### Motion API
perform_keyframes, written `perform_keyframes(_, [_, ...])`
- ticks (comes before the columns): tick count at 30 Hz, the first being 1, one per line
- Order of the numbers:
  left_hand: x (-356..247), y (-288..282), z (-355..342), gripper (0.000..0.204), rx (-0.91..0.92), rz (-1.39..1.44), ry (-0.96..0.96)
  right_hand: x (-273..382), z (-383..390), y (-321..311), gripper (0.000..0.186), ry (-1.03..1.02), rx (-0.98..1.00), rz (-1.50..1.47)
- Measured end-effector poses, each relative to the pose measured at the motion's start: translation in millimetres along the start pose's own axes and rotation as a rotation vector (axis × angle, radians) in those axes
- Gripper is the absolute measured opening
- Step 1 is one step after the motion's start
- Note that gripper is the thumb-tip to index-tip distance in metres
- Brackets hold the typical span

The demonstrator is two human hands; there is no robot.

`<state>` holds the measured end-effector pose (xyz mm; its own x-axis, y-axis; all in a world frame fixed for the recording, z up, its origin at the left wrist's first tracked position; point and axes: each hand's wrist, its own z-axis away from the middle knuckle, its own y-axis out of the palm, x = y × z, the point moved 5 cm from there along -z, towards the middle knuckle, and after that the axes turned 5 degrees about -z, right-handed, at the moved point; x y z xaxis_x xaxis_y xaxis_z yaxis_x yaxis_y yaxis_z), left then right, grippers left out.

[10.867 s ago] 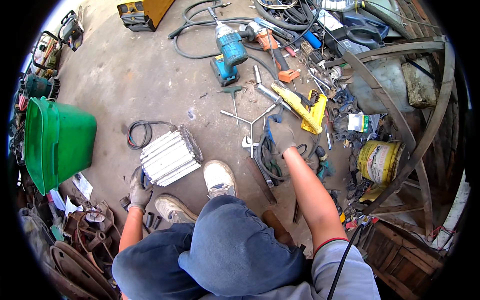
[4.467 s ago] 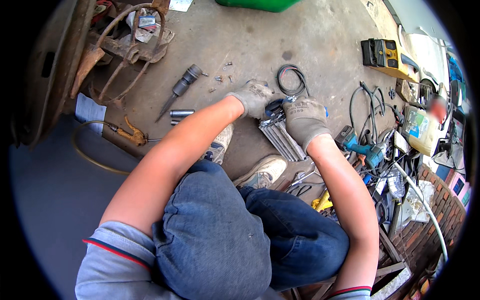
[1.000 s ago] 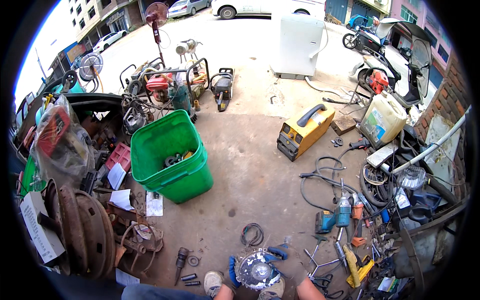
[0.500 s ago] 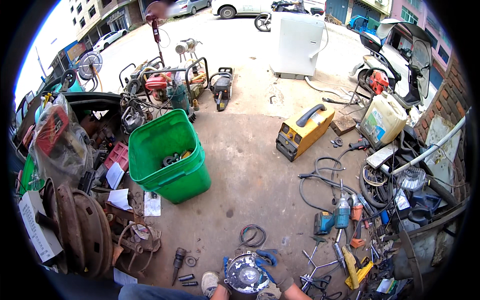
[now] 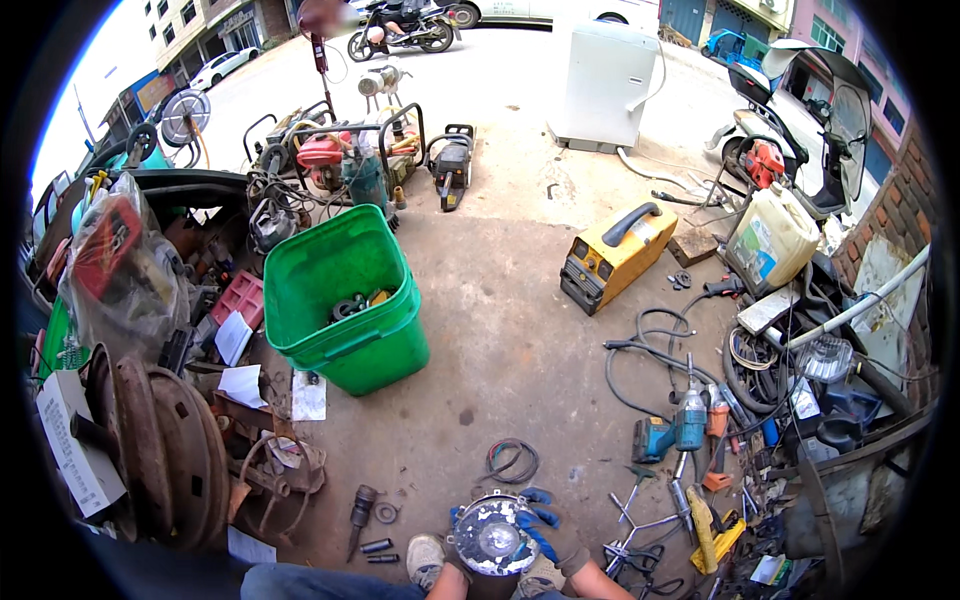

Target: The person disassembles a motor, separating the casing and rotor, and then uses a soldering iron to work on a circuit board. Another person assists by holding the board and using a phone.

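A round metal housing (image 5: 492, 535) with worn black and white paint and small tabs round its rim sits between my shoes at the lower middle. My right hand (image 5: 545, 530), in a dark glove with blue fingers, grips its right side, the fingers reaching over the rim. My left hand (image 5: 455, 545) is mostly hidden behind its left side; blue fingertips show at the edge, closed round the housing. Just beyond it lies a coil of thin cable (image 5: 512, 461). Left of my shoe are a chisel-like tool (image 5: 361, 520), a ring (image 5: 386, 512) and two short dark cylinders (image 5: 378, 546).
A green bucket (image 5: 375, 350) with parts inside stands ahead left. A yellow machine (image 5: 620, 255) sits ahead right. Cables, a teal impact wrench (image 5: 688, 420), a yellow-handled hammer (image 5: 703, 525) and a cross wrench (image 5: 640, 528) lie right. Rusty wheel rims (image 5: 165, 450) stand left.
My right hand's fingers have shifted slightly over the housing's right rim. The view has tilted a little. On the street, a motorcycle with a rider has moved from right to left.
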<state>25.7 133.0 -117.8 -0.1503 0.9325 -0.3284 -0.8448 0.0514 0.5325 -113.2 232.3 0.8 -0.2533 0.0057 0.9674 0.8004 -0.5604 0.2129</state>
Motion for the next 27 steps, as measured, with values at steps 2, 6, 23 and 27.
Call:
perform_keyframes(2, [-1.2,-0.3,-0.7,0.035,-0.001,-0.004,0.004,-1.8,-2.8,-0.4,0.026,-0.078,0.006,0.055])
perform_keyframes(6, [3.0,-1.1,2.8,0.035,0.003,-0.013,0.003,-6.9,-1.3,-4.4,0.026,-0.045,0.009,0.007])
perform_keyframes(23, [-23.8,-34.7,17.7,0.036,-0.184,-1.394,0.404,-47.5,4.4,-22.1,0.041,0.133,-0.023,0.100])
perform_keyframes(27, [-88.6,-3.1,47.6,0.034,-0.397,-1.224,0.718,0.7,-2.5,-5.0,0.045,0.092,0.040,0.174])
